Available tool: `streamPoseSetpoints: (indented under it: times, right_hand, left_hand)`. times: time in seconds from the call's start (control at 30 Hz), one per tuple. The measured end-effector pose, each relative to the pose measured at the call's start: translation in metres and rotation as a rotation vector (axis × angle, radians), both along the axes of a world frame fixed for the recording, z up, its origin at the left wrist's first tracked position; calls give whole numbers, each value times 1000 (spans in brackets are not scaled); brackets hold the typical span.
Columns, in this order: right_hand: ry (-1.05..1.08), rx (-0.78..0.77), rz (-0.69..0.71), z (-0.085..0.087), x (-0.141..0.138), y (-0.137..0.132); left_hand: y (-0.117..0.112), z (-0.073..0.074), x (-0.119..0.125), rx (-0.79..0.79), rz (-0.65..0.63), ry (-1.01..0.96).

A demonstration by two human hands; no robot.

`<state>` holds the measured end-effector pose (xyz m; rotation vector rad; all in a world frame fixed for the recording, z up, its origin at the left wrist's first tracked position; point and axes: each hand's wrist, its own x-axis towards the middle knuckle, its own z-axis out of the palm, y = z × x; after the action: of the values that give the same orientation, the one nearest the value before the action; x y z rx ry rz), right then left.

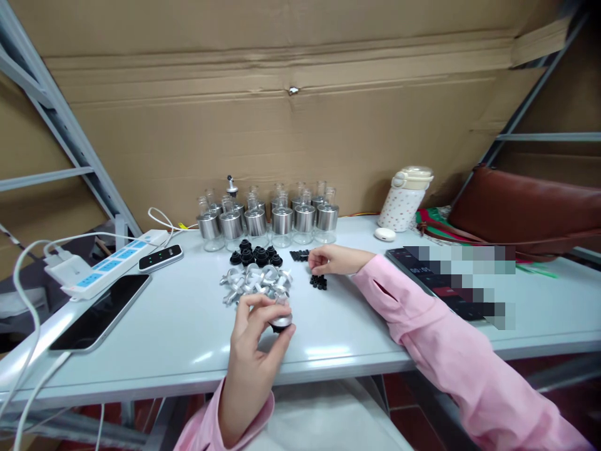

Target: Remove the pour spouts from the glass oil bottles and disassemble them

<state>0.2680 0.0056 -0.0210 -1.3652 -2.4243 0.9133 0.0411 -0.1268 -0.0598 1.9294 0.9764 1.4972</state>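
Observation:
My left hand [256,338] is closed round a small silver cap with a black base [280,323], held just above the near part of the table [178,332]. Right behind it lies a pile of silver pourer spouts [256,282]. My right hand [333,259] reaches in from the right in a pink sleeve, with its fingers pinched together over a small heap of tiny black parts [318,282]; what they pinch is too small to name. A cluster of black conical stoppers [256,254] sits further back. Behind it stand several glass bottles with silver bands [270,219].
A dark phone [101,311] lies at the left, beside a white power strip [115,263] with cables and a small black device [160,257]. A dotted white flask [404,197], a small white case [385,234], a dark keyboard-like device [422,275] and a brown bag [526,210] occupy the right. Cardboard backs the table.

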Motion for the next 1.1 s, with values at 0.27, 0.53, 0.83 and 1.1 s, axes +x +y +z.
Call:
streamPoseSetpoints:
  times: [0.27, 0.53, 0.83, 1.1]
  right_hand:
    - [7, -45, -34, -1, 1, 1]
    - [19, -88, -78, 4, 2, -3]
    - [86, 15, -183, 24, -9, -23]
    - [356, 481, -274, 18, -78, -125]
  left_hand:
    - [1, 2, 1, -50, -33, -35]
    - [2, 0, 0, -92, 12, -20]
    - [0, -3, 2, -215, -50, -102]
    - [0, -4, 0, -151, -176, -55]
